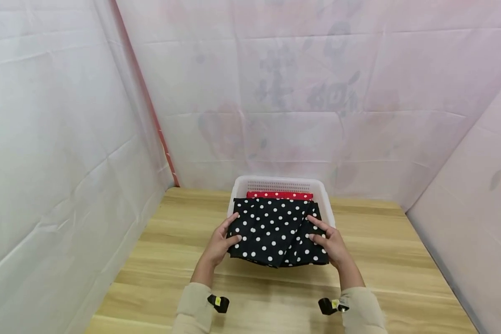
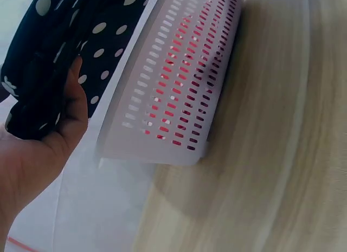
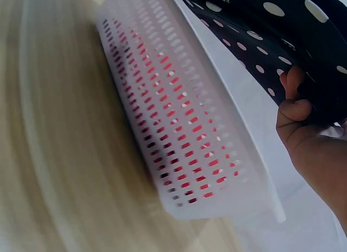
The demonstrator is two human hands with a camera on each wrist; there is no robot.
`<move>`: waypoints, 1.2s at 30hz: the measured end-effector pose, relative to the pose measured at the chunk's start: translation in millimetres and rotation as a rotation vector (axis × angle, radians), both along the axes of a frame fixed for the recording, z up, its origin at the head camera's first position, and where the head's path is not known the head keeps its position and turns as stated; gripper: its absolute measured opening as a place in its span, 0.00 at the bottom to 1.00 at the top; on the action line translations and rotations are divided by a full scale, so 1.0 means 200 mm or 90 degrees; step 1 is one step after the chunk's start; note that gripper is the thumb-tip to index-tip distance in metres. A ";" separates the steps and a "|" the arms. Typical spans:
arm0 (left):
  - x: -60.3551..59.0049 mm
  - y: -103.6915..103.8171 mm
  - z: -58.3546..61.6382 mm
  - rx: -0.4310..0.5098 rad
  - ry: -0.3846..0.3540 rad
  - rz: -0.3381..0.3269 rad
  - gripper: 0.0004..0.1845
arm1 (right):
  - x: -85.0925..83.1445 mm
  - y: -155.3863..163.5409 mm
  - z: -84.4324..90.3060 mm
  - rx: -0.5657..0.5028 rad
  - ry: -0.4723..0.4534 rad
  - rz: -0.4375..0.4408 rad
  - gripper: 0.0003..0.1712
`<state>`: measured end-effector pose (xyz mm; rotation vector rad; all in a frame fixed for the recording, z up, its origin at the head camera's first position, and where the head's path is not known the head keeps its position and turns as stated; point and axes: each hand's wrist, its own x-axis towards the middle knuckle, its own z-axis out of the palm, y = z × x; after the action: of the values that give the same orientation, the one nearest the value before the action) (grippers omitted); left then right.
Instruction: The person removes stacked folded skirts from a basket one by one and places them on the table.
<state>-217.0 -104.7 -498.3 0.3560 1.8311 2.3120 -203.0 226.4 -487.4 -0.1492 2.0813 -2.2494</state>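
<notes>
The black polka-dot cloth (image 1: 275,231) is a folded piece of thin woven fabric. It sits over the near rim of the white perforated basket (image 1: 239,188), above a red polka-dot cloth (image 1: 279,195) that lies inside the basket. The basket stands on the wooden table (image 1: 171,250), toward its far edge.

Hand state:
- The left hand (image 1: 222,240) grips the left edge of the black cloth. The thumb lies on top; the fingers curl under the fold, as the left wrist view shows (image 2: 40,138).
- The right hand (image 1: 330,242) grips the right edge in the same way. In the right wrist view (image 3: 303,133) the fingertips pinch into the fabric.

Handling properties, as judged from the pictures:
- Weight: light. The fabric is held partly in the air with no visible strain.
- Stiffness: none. The near edge sags into a point between the two hands, and loose layers drape where they lack support.
- Surface: probably smooth. Folded layers can slide over each other and open if held by one layer only.
- Fragility: low. There is no breakage risk; creasing and unfolding are the main concerns.

Recommended hold: grip both side edges at once, through all layers, thumbs on top and fingers beneath. Keep both hands level so the fold stays closed. Avoid a single-point hold at the centre, because the stack will probably droop and spread on both sides.
</notes>
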 end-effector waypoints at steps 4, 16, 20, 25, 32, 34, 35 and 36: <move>0.07 -0.04 0.00 -0.022 0.002 0.022 0.38 | 0.08 -0.06 -0.04 -0.036 -0.012 -0.026 0.32; 0.26 -0.21 0.01 -0.066 -0.021 0.096 0.37 | 0.21 -0.27 -0.10 -0.092 -0.023 -0.018 0.33; 0.33 -0.27 -0.01 -0.068 -0.023 0.118 0.37 | 0.23 -0.33 -0.10 -0.090 -0.013 0.012 0.32; 0.38 -0.36 -0.03 -0.101 -0.035 0.174 0.36 | 0.25 -0.42 -0.11 -0.050 0.005 0.072 0.31; 0.45 -0.49 -0.05 -0.137 -0.082 0.272 0.34 | 0.27 -0.58 -0.12 -0.045 0.017 0.153 0.31; 0.47 -0.53 -0.05 -0.152 -0.092 0.303 0.33 | 0.28 -0.64 -0.13 -0.044 0.026 0.179 0.30; 0.48 -0.55 -0.05 -0.156 -0.098 0.318 0.33 | 0.28 -0.66 -0.14 -0.042 0.031 0.192 0.30; 0.49 -0.57 -0.06 -0.159 -0.104 0.331 0.33 | 0.28 -0.69 -0.15 -0.039 0.033 0.202 0.30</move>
<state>-119.9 -218.0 -510.0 -0.3764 2.2950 2.2666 -146.7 89.3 -516.9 -0.5074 1.8558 -2.1365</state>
